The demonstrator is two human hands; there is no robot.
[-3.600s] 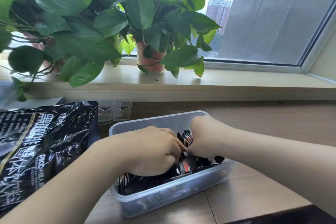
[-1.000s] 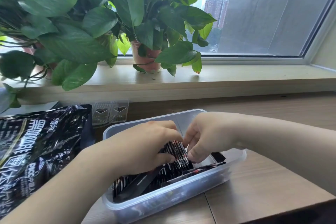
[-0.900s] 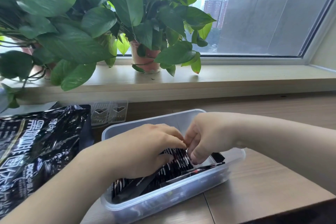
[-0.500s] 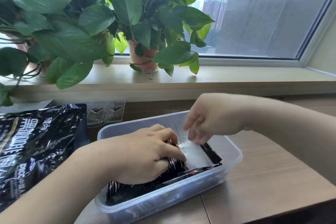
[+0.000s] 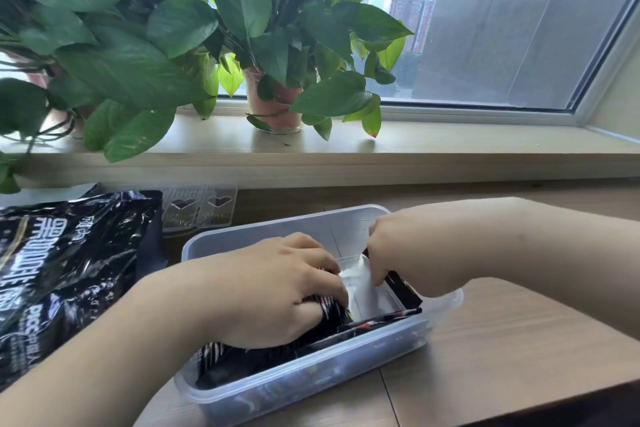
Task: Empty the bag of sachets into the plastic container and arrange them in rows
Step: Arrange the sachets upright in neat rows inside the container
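A clear plastic container (image 5: 263,236) sits on the wooden table in front of me, holding several black sachets (image 5: 329,317). My left hand (image 5: 273,291) is inside it, fingers curled over a standing bunch of sachets at the left and middle. My right hand (image 5: 412,253) reaches into the right end, its fingers down by a black sachet (image 5: 403,289) lying along the right wall; the fingertips are hidden. A bare patch of container floor shows between the hands. The big black sachet bag (image 5: 65,267) lies flat to the left.
A clear lid with heart-shaped cutouts (image 5: 201,206) lies behind the container. Potted plants (image 5: 273,104) with big leaves stand on the window sill (image 5: 450,146) beyond the table. The table's front edge (image 5: 554,406) is close at the lower right.
My right hand has dropped from above the container down into its right end, onto the sachet by the wall. My left hand stays pressed on the bunch of sachets.
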